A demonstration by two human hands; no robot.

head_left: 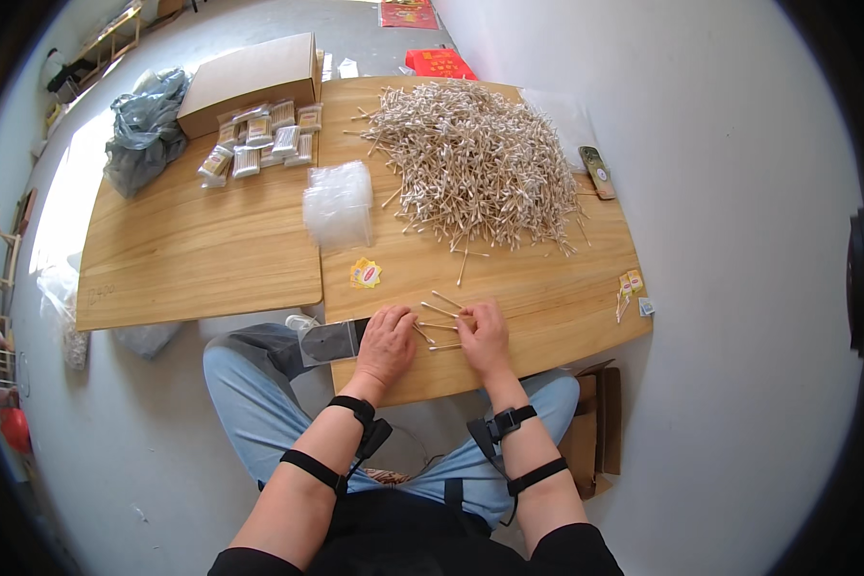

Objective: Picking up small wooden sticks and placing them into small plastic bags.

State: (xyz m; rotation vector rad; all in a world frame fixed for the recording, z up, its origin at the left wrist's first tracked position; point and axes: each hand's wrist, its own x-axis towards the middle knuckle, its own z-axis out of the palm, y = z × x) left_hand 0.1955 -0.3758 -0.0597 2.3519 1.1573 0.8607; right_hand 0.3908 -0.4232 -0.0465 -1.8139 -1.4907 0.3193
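Observation:
A big heap of cotton swabs [475, 163] covers the far right part of the wooden table [211, 259]. Near the front edge, a few loose swabs [439, 322] lie between my hands. My left hand [387, 344] rests palm down beside them, fingertips touching one. My right hand [483, 336] lies just right of them, fingers curled over their ends. A stack of clear plastic bags [337, 204] sits left of the heap. A small pile of yellow and red stickers [365, 274] lies just beyond my left hand.
Several filled swab packets [259, 142] lie at the back left, by a cardboard box [250, 79] and a grey plastic bag [146, 125]. More stickers [630, 285] lie at the right edge. A small dark box [597, 171] sits beside the heap. A brown box [593, 432] stands on the floor.

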